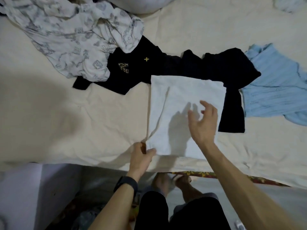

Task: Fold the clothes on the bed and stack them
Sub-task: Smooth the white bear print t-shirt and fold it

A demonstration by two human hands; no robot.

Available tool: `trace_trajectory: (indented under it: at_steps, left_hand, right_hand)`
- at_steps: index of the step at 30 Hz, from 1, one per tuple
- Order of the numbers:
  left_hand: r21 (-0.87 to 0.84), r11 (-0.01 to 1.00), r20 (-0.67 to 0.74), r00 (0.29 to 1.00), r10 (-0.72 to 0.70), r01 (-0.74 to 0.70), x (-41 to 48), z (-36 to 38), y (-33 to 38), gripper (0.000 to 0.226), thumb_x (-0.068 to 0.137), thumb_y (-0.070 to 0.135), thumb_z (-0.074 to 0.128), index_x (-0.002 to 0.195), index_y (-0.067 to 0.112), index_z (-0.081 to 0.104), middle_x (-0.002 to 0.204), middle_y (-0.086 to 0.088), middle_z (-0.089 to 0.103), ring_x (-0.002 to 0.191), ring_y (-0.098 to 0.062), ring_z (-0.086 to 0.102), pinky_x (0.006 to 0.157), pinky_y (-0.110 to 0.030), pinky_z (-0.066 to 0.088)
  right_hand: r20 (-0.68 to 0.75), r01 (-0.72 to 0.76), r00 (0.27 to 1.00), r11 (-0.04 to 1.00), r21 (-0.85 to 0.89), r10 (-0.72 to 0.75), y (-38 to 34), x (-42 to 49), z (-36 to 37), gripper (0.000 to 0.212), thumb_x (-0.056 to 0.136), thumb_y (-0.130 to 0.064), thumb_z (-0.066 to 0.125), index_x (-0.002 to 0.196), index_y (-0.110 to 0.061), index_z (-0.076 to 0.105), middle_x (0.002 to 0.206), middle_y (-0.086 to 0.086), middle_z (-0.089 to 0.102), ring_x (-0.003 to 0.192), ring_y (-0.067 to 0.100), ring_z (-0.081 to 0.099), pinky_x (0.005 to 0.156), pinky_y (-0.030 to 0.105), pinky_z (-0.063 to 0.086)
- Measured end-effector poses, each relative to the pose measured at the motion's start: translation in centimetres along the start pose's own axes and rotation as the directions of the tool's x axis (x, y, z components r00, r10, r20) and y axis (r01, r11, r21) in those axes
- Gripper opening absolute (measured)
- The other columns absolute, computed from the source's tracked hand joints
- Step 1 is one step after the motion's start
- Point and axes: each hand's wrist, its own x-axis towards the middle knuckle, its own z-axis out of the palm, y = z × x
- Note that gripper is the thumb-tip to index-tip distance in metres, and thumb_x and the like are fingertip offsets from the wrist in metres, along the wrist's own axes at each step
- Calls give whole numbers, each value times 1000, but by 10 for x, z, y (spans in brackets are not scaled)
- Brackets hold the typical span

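Head view, and we're mid-fold on the white garment (pixel 186 103): it lies at centre frame on the bed (pixel 66 113) as a tall, fairly neat rectangle, its near edge close to the mattress edge. The left hand (pixel 141 156) pinches the lower left corner, thumb on top of the cloth. The right hand (pixel 204 123) hovers just above the lower right part with its fingers spread and loose, holding nothing and throwing a shadow across the fabric. Behind it the queue is waiting: a black shirt (pixel 132 67) with a small gold emblem, partly under the white piece's far edge, and a second black piece (pixel 232 83) at its right side. A light blue garment (pixel 274 90) sits at the right of the frame, and a patterned garment (pixel 74 39) lies crumpled at the upper left. No stack of finished pieces shows, so I'd call the job early. The next move looks like a last fold in half. For that, the right hand needs to take the other near corner so both corners travel together and the edges meet square.
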Motion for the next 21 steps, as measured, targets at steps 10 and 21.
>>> trace_trajectory:
  at_steps: [10, 21]
  left_hand:
    - [-130, 991, 114, 993, -24, 39, 1, -1, 13, 43, 92, 56, 63, 125, 30, 53, 124, 12, 60, 111, -16, 63, 87, -29, 52]
    - [-314, 947, -5, 998, -66, 61, -38, 18, -18, 37, 95, 41, 67, 124, 20, 62, 124, 0, 68, 97, -19, 71, 76, -27, 52]
  right_hand:
    - [368, -647, 755, 708, 282, 543, 136, -80, -63, 45, 89, -59, 66, 104, -17, 62, 99, 3, 64, 94, 25, 64, 87, 48, 57]
    - [380, -551, 821, 763, 337, 425, 164, -111, -68, 29, 98, -43, 64, 102, -15, 58, 94, 10, 73, 92, 32, 71, 85, 51, 59]
